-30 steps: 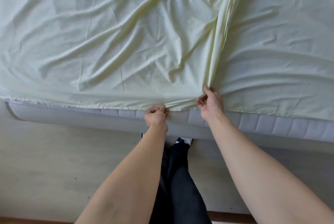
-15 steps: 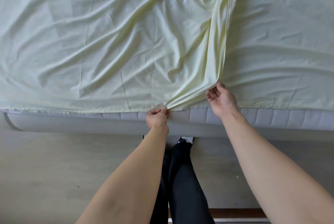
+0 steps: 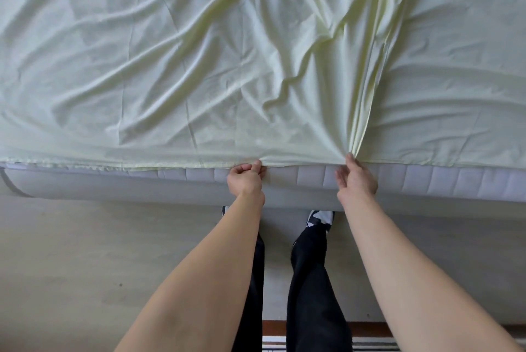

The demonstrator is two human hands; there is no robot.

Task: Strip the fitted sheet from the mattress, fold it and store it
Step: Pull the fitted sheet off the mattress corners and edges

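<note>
Lying loose and wrinkled across the mattress (image 3: 427,181): pale yellow fitted sheet (image 3: 199,67). Pinching its near hem with curled fingers: left hand (image 3: 245,179). Gripping a bunched fold at the edge: right hand (image 3: 357,178).

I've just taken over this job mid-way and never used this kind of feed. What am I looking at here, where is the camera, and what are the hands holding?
There is no machine: a person works with bare hands, and the one camera sits on their head, looking forward and down. So the arms reaching up from the bottom are the wearer's own.

A pale yellow sheet lies wrinkled over a grey mattress, whose quilted side shows below the sheet's edge. The left hand pinches that edge with curled fingers. The right hand grips a gathered ridge of sheet that runs away across the bed. Below are the person's dark trouser legs, a shoe and the floor.
</note>
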